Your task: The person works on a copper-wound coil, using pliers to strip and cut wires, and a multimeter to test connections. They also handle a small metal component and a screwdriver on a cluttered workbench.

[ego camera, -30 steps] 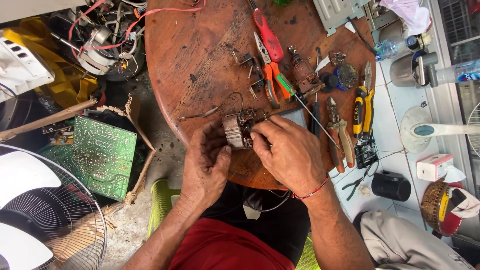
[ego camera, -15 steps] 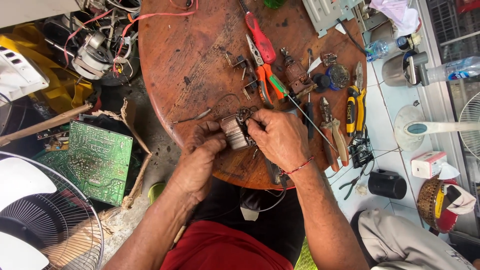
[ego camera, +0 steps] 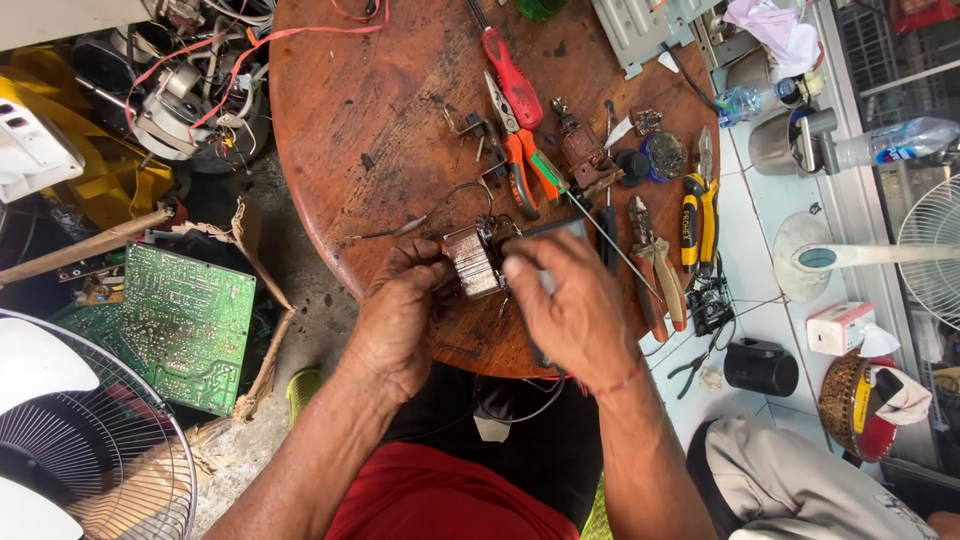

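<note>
A small metal transformer-like block (ego camera: 473, 261) with laminated plates and thin wires rests at the near edge of the round wooden table (ego camera: 380, 130). My left hand (ego camera: 402, 320) grips its left side. My right hand (ego camera: 570, 305) is closed at the block's right end, fingertips pinched on a wire or small part that is hidden by the fingers. Just beyond lie orange-handled pliers (ego camera: 515, 160) and a red screwdriver (ego camera: 510, 75).
More pliers (ego camera: 655, 265), yellow-handled cutters (ego camera: 698, 222) and small parts lie on the table's right side. A green circuit board (ego camera: 185, 320), a fan grille (ego camera: 80, 450) and a wired motor (ego camera: 175, 95) sit on the floor at left. Bottles (ego camera: 890, 143), a black cup (ego camera: 760, 367) stand right.
Both hands stayed on the metal block; they shifted slightly toward the table's centre and my right hand's fingers moved across the block's right end.
</note>
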